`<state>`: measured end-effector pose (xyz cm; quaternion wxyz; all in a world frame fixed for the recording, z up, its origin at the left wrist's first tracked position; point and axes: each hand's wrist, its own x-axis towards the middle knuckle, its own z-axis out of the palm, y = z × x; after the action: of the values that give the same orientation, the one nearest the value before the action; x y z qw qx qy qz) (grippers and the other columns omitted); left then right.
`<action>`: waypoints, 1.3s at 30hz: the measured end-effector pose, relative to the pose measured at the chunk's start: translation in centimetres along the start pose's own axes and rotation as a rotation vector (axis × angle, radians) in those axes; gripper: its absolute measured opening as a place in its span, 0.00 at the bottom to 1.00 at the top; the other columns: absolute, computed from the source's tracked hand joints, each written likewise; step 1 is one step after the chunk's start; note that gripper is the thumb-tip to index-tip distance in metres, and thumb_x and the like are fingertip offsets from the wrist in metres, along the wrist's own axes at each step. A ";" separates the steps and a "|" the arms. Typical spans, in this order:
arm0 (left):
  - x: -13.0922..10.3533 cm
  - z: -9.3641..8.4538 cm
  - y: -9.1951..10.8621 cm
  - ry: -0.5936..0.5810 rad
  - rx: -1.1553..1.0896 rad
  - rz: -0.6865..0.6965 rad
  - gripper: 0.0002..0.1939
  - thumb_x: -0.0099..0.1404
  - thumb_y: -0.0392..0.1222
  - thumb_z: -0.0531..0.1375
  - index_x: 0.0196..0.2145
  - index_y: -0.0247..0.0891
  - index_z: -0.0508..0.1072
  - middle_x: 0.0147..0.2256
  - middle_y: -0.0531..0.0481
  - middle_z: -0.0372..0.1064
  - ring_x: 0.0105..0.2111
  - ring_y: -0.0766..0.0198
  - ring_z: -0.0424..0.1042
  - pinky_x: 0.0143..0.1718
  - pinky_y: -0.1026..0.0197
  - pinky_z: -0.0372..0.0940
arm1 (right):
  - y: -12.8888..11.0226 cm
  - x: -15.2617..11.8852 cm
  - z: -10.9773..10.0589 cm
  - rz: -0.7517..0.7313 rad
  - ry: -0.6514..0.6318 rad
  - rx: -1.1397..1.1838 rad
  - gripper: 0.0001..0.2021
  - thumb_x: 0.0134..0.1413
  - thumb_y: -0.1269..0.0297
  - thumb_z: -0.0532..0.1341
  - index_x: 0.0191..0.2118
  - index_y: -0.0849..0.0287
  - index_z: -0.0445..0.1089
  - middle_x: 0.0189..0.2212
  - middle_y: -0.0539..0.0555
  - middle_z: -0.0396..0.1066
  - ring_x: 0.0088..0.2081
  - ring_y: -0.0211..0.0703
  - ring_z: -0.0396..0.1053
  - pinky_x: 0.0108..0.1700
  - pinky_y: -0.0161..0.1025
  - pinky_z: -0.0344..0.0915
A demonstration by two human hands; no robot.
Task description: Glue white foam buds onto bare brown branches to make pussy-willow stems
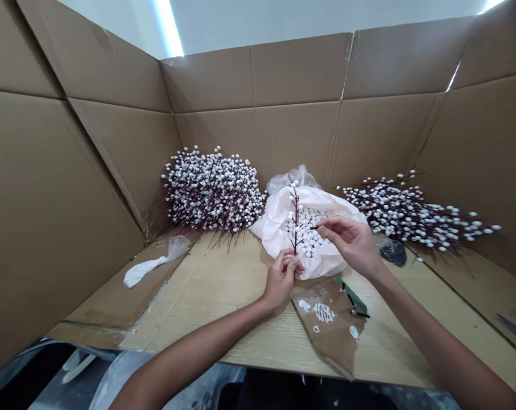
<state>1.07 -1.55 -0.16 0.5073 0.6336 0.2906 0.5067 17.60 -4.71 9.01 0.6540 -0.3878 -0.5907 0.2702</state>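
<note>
Single head-worn view, forward and down over the table [206,296], near both hands [355,244].

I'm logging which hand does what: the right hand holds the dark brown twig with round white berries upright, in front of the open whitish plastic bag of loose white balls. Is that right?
Wrong hand: the head view shows the left hand holding the dark brown twig with round white berries upright, in front of the open whitish plastic bag of loose white balls.

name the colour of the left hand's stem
The stem is dark reddish-brown, clearest in the head view.
</note>
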 end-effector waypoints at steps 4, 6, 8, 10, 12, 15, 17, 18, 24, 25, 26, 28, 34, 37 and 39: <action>0.1 0.2 0.0 0.054 -0.007 -0.064 0.12 0.63 0.47 0.58 0.37 0.34 0.69 0.26 0.51 0.71 0.26 0.68 0.70 0.31 0.66 0.65 | 1.5 -1.1 0.1 -0.235 0.002 -0.206 0.03 0.54 0.68 0.63 0.36 0.58 0.74 0.34 0.55 0.73 0.38 0.42 0.71 0.41 0.40 0.69; 0.1 0.3 0.2 0.054 -0.013 -0.075 0.12 0.62 0.47 0.59 0.35 0.34 0.69 0.26 0.50 0.71 0.26 0.68 0.70 0.31 0.66 0.65 | 1.9 -1.8 0.0 -0.326 0.030 -0.279 0.05 0.55 0.72 0.62 0.37 0.58 0.73 0.34 0.55 0.73 0.38 0.42 0.71 0.41 0.40 0.68; 0.1 0.4 0.4 0.042 -0.022 -0.073 0.12 0.62 0.47 0.59 0.34 0.34 0.69 0.25 0.50 0.72 0.26 0.67 0.71 0.31 0.66 0.65 | 2.0 -2.2 0.0 -0.400 0.065 -0.324 0.07 0.54 0.74 0.61 0.38 0.58 0.72 0.34 0.55 0.72 0.37 0.42 0.71 0.40 0.40 0.68; 0.1 0.5 0.6 0.028 -0.028 -0.069 0.11 0.62 0.47 0.59 0.33 0.35 0.68 0.26 0.50 0.72 0.26 0.67 0.71 0.31 0.66 0.65 | 1.8 -2.4 0.1 -0.463 0.073 -0.387 0.07 0.54 0.76 0.61 0.38 0.59 0.72 0.33 0.55 0.72 0.37 0.42 0.71 0.40 0.40 0.68; 0.0 0.5 0.9 0.017 -0.026 -0.064 0.11 0.62 0.48 0.60 0.32 0.36 0.67 0.26 0.50 0.73 0.26 0.67 0.71 0.31 0.66 0.65 | 1.5 -2.4 0.3 -0.517 0.058 -0.461 0.08 0.54 0.78 0.60 0.38 0.60 0.71 0.33 0.55 0.73 0.36 0.41 0.71 0.39 0.39 0.68; -0.2 0.6 1.2 0.009 -0.016 -0.057 0.12 0.61 0.48 0.60 0.31 0.36 0.67 0.26 0.50 0.73 0.27 0.67 0.72 0.31 0.66 0.65 | 1.3 -2.4 0.6 -0.578 0.044 -0.530 0.08 0.54 0.79 0.60 0.37 0.61 0.70 0.32 0.56 0.73 0.36 0.41 0.71 0.39 0.38 0.68; -0.3 0.6 1.4 0.003 -0.015 -0.062 0.12 0.61 0.49 0.60 0.30 0.36 0.67 0.26 0.50 0.74 0.27 0.67 0.72 0.31 0.66 0.65 | 1.3 -2.5 0.6 -0.604 0.041 -0.552 0.08 0.54 0.80 0.59 0.37 0.61 0.70 0.31 0.56 0.73 0.35 0.41 0.71 0.39 0.38 0.68; -0.4 0.7 1.5 0.002 -0.017 -0.067 0.13 0.61 0.49 0.61 0.30 0.36 0.67 0.26 0.50 0.74 0.27 0.67 0.72 0.31 0.66 0.65 | 1.4 -2.5 0.6 -0.612 0.036 -0.562 0.08 0.54 0.80 0.59 0.37 0.62 0.70 0.31 0.56 0.73 0.35 0.42 0.71 0.39 0.38 0.68; -0.4 0.8 2.0 0.005 0.006 -0.053 0.14 0.60 0.50 0.61 0.30 0.36 0.67 0.26 0.49 0.74 0.27 0.66 0.73 0.31 0.66 0.65 | 1.8 -2.6 0.3 -0.640 0.007 -0.629 0.09 0.54 0.80 0.57 0.38 0.62 0.69 0.32 0.58 0.72 0.36 0.44 0.71 0.38 0.40 0.69; -0.4 0.8 2.0 0.004 0.015 -0.048 0.14 0.60 0.50 0.61 0.29 0.36 0.67 0.26 0.49 0.74 0.28 0.65 0.73 0.31 0.66 0.65 | 1.8 -2.6 0.3 -0.642 0.005 -0.633 0.09 0.54 0.80 0.57 0.38 0.62 0.69 0.32 0.57 0.72 0.36 0.44 0.71 0.38 0.40 0.69; -0.4 0.8 2.0 0.004 0.021 -0.046 0.14 0.60 0.51 0.61 0.29 0.36 0.67 0.26 0.49 0.74 0.28 0.65 0.73 0.31 0.66 0.65 | 1.9 -2.6 0.2 -0.639 -0.001 -0.637 0.10 0.54 0.80 0.56 0.38 0.61 0.69 0.32 0.57 0.72 0.36 0.44 0.71 0.38 0.40 0.69; -0.4 0.7 1.9 0.003 0.029 -0.046 0.15 0.60 0.52 0.61 0.30 0.36 0.67 0.27 0.49 0.74 0.28 0.65 0.73 0.31 0.65 0.66 | 1.9 -2.6 0.2 -0.625 -0.017 -0.648 0.10 0.55 0.79 0.56 0.39 0.59 0.69 0.32 0.57 0.72 0.36 0.44 0.71 0.38 0.41 0.69; -0.4 0.5 1.1 -0.021 0.049 -0.027 0.15 0.62 0.52 0.59 0.32 0.37 0.67 0.28 0.48 0.74 0.29 0.64 0.73 0.33 0.64 0.66 | 2.0 -2.7 0.2 -0.586 -0.027 -0.660 0.09 0.56 0.76 0.55 0.38 0.58 0.70 0.32 0.57 0.73 0.36 0.46 0.72 0.38 0.42 0.69; -0.4 0.5 1.0 -0.027 0.047 -0.023 0.14 0.62 0.51 0.59 0.32 0.37 0.67 0.28 0.48 0.74 0.30 0.63 0.74 0.34 0.64 0.66 | 1.9 -2.6 0.2 -0.590 -0.025 -0.672 0.09 0.56 0.76 0.56 0.38 0.58 0.70 0.31 0.57 0.73 0.35 0.45 0.72 0.37 0.42 0.69; -0.4 0.5 1.1 -0.025 0.044 -0.020 0.13 0.63 0.50 0.59 0.32 0.37 0.67 0.28 0.48 0.74 0.30 0.63 0.74 0.34 0.64 0.66 | 1.9 -2.6 0.2 -0.593 -0.023 -0.678 0.08 0.56 0.76 0.56 0.38 0.59 0.70 0.31 0.57 0.72 0.35 0.45 0.71 0.37 0.41 0.68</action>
<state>1.22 -2.42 0.69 0.5021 0.6478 0.3016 0.4872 17.21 -5.73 6.02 0.5324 -0.3910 -0.7387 -0.1338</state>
